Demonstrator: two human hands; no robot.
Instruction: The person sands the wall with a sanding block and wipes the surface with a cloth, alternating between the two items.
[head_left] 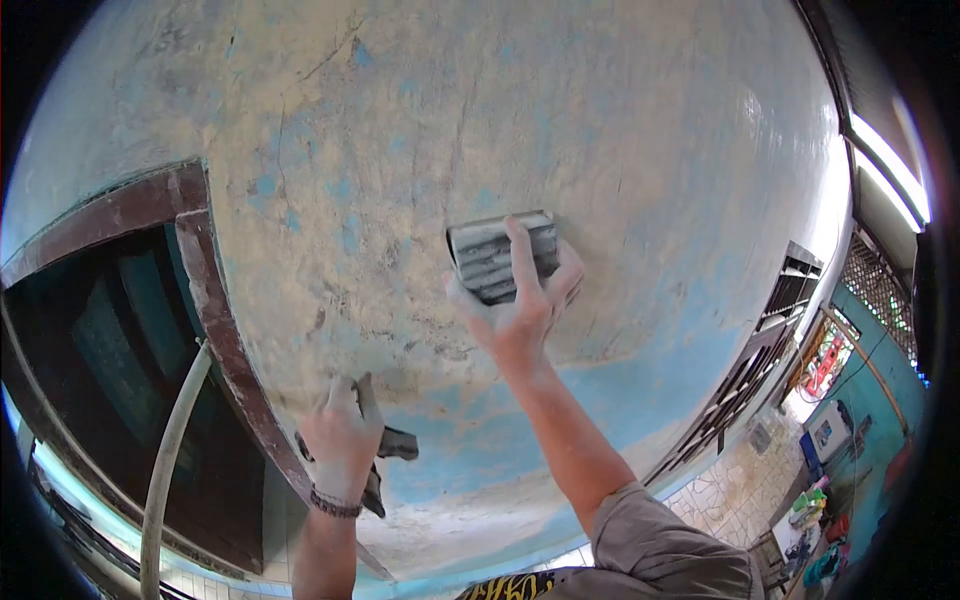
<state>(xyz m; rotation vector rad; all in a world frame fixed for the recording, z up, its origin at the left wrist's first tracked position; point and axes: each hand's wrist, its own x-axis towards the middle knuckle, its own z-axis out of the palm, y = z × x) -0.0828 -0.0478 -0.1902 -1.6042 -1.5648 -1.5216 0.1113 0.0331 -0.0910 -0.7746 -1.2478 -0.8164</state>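
My right hand (520, 305), dusted white, presses a folded piece of dark grey sandpaper (485, 262) against the wall (640, 180). Its fingers spread over the sheet, whose face is streaked with pale dust. Lower and to the left, my left hand (342, 435) is closed around a dark, bent strip (400, 445) that sticks out on its right side and below; I cannot tell what the strip is. White dust covers this hand too, and a dark bracelet (335, 505) circles the wrist. The wall is patchy cream and light blue, with cracks and scuffs.
At the left is a brown-framed opening (215, 290) with dark panels, crossed in front by a pale pole (172, 470). A barred window (770, 340) lies along the wall at the right. Beyond it are a tiled floor (725, 490) and a heap of colourful items (810, 510).
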